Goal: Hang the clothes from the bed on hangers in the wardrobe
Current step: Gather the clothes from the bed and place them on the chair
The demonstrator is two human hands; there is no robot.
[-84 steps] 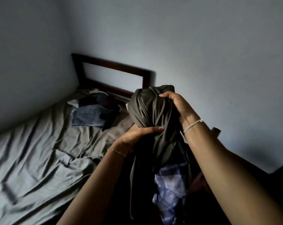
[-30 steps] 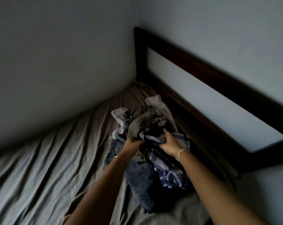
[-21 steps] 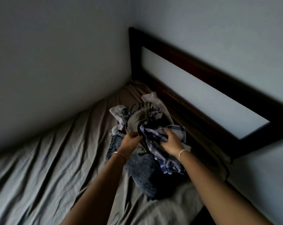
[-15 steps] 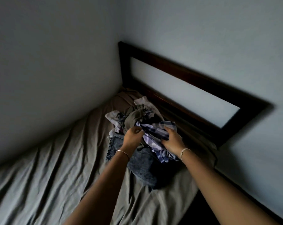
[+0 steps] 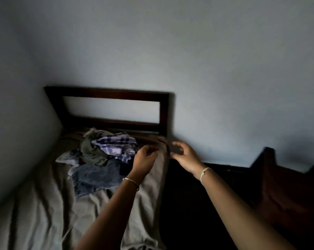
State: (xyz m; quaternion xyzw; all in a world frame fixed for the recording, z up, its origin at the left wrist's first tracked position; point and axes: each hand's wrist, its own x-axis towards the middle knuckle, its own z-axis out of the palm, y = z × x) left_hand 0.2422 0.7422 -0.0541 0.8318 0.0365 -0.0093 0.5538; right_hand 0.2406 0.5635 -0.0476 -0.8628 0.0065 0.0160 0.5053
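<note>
A pile of clothes lies at the head of the bed (image 5: 35,213): a purple-and-white checked shirt (image 5: 114,143), an olive-green garment (image 5: 91,152) and blue denim (image 5: 96,175) on top of a pale piece. My left hand (image 5: 145,159) hovers just right of the pile with loosely curled fingers and holds nothing. My right hand (image 5: 184,156) hangs beyond the bed's right edge, fingers spread and relaxed, also empty. No wardrobe or hangers are in view.
A dark wooden headboard (image 5: 113,94) stands against the pale wall. The grey sheet is wrinkled. Right of the bed is a dark gap, then a dark reddish piece of furniture (image 5: 287,192) at the right edge.
Both hands have let go of the checked shirt and olive garment and drawn back to the right. The clothes now lie on the pile. The view has swung right.
</note>
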